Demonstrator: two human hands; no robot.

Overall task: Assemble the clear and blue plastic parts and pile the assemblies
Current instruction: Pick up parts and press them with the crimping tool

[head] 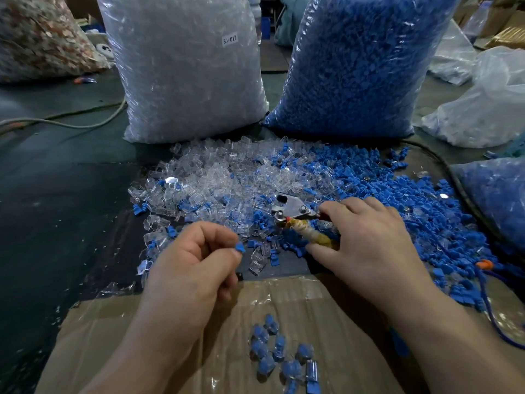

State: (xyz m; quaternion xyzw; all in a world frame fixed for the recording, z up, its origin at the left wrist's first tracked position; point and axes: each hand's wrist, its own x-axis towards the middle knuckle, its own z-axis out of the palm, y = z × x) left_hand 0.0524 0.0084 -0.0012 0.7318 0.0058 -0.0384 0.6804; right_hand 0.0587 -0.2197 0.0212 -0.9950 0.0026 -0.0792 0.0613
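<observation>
Loose clear parts [204, 177] and blue parts [412, 211] litter the dark surface [71, 180] before two bags [187, 66]. My left hand [193, 260] pinches one blue piece [239, 248] in its fingers [218, 234]. My right hand [366, 240] grips the taped tool [292, 210]. Finished assemblies [279, 351] lie on the cardboard [170, 322]. A slack pinch could lose the piece among the litter.

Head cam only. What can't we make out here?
Head view: whether left hand holds anything besides the blue part; curled fingers hide it.
Head view: metal tool handles' ends, under right hand.
Head view: assemblies, blurred; nearest ones cut by bottom edge.
Head view: far-left bag contents, blurred.
</observation>
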